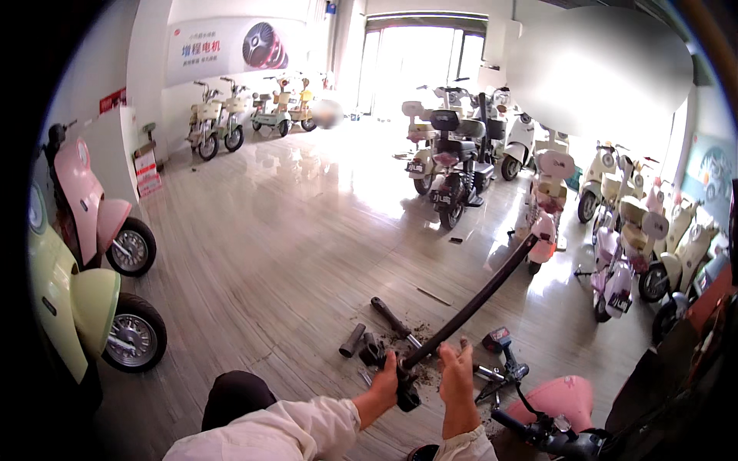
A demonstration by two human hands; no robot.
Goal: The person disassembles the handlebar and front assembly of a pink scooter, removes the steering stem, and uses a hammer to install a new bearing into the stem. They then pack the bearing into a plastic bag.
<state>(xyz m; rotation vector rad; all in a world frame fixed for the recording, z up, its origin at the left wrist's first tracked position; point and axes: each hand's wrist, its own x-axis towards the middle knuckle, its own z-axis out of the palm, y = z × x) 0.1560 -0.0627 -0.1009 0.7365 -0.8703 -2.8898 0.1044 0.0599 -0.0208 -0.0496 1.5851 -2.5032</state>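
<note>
A long dark tube [492,288] slants up and away to the right from between my hands. My left hand [382,390] is wrapped round its lower end, where a black fitting [408,396] shows below the fingers. Close beside the tube, my right hand [457,376] is closed with its fingertips up; what it holds, if anything, is hidden. Beyond my left hand lie a dark-handled tool with a metal shaft [393,316], a short grey cylinder [352,340] and a black part [372,352]. To the right of my right hand is a cordless power tool [503,353].
Dark crumbs of dirt litter the floor [254,253] around the tools. A thin rod [434,296] lies farther out. A pink scooter part with handlebars [557,403] is close on my right. Green [77,307] and pink [84,196] scooters stand left; several more line the right.
</note>
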